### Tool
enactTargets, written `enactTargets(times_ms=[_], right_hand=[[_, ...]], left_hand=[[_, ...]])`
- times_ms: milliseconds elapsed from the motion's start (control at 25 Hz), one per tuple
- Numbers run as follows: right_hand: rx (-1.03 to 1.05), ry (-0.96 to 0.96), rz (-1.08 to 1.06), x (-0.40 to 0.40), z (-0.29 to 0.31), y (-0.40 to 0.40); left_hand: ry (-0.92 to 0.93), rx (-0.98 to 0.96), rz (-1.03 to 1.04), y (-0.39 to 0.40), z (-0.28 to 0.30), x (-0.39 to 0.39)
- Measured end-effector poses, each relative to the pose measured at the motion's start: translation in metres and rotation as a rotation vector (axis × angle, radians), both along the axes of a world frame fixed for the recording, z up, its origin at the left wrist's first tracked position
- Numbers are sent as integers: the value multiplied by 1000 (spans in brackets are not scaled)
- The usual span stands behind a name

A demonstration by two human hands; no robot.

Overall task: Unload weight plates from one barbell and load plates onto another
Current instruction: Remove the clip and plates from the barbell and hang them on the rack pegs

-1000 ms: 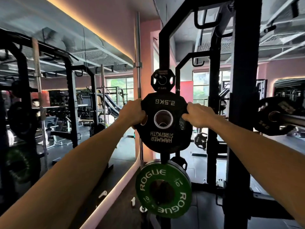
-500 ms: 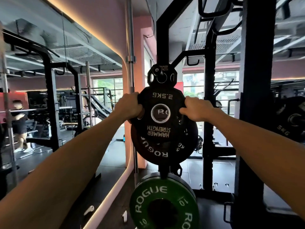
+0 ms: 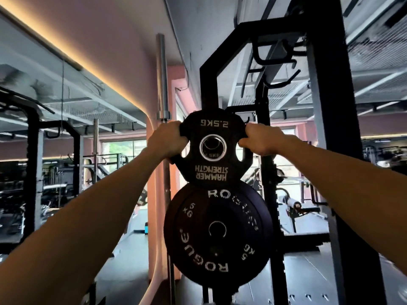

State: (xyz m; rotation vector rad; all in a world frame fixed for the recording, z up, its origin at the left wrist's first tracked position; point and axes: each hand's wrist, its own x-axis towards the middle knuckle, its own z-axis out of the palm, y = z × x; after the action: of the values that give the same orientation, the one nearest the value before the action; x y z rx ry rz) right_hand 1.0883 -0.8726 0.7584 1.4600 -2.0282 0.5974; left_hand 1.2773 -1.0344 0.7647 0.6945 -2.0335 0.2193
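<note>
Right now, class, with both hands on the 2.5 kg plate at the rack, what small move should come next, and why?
Probably push the 2.5KG plate straight forward. Left hand and right hand grip its side openings, and another small plate shows through its centre hole, so it seems lined up with a storage peg.

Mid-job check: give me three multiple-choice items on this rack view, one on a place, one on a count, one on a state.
1. Where is the 2.5 kg plate relative to the black Rogue plate?
A. Above it
B. Below it
C. Behind it

2. How many hands hold the 2.5 kg plate?
A. None
B. One
C. Two

3. How does the 2.5 kg plate's lettering read?
A. Upright
B. Upside down
C. Sideways

Answers: 1 A, its lower edge overlaps the Rogue plate's top. 2 C, the left hand and right hand grip opposite edges. 3 B, "2.5KG" and "HAMMER STRENGTH" appear inverted.
</note>
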Motion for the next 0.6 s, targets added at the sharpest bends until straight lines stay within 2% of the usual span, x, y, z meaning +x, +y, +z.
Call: enactTargets(times_ms=[280,600], right_hand=[[-41,-12,-23,-21,48,-42],[-46,-41,-16,-59,66,-96]], left_hand=[[48,-44,-38,-47,47,-24],[10,-39,-37,-104,65,-63]])
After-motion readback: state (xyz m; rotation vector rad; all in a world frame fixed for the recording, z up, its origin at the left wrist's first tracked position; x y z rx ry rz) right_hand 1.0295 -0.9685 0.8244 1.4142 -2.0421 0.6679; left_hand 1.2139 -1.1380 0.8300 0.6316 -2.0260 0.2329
